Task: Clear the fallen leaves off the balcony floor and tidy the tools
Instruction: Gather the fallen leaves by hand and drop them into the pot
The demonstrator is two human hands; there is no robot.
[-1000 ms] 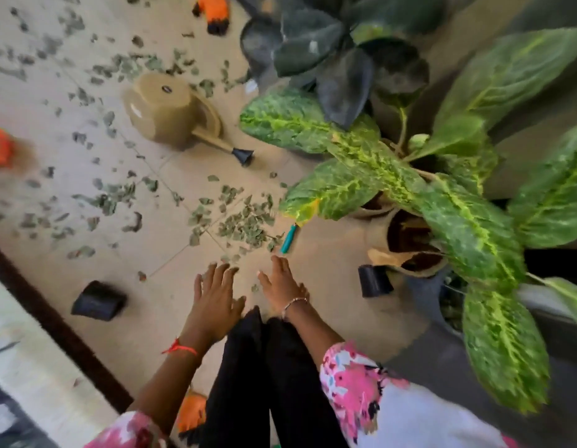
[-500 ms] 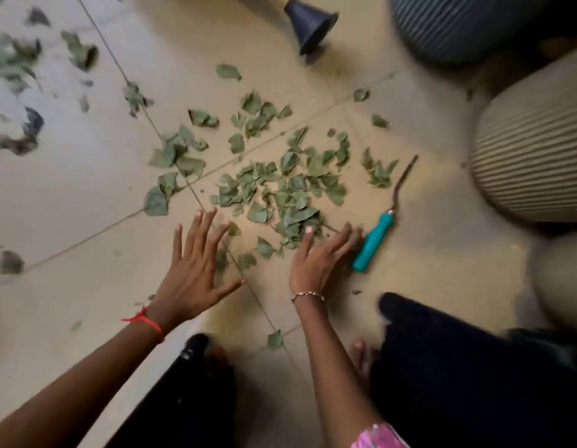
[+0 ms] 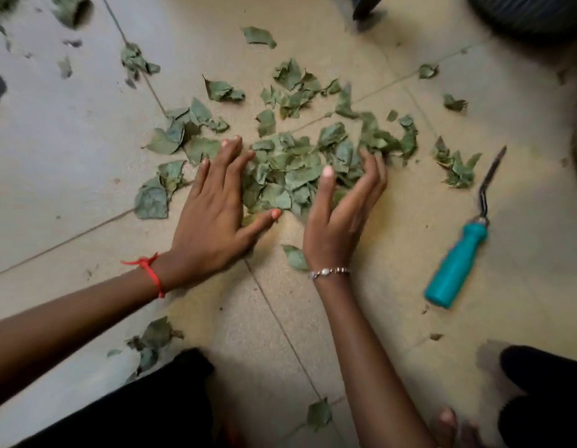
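Early stage, I judge: my left hand (image 3: 216, 218), flat and spread, and right hand (image 3: 340, 218), loosely cupped, bracket the central leaf pile (image 3: 290, 176); upper-left strays (image 3: 135, 60) and the teal-handled tool (image 3: 455, 265), right, lie uncollected.

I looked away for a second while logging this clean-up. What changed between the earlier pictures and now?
Both hands moved forward into the leaf pile. The left hand now presses flat on its left edge. The right hand, on its side and cupped, pushes in from the right, away from the teal-handled tool. Nothing is gripped. The tool stays on the floor, untouched.
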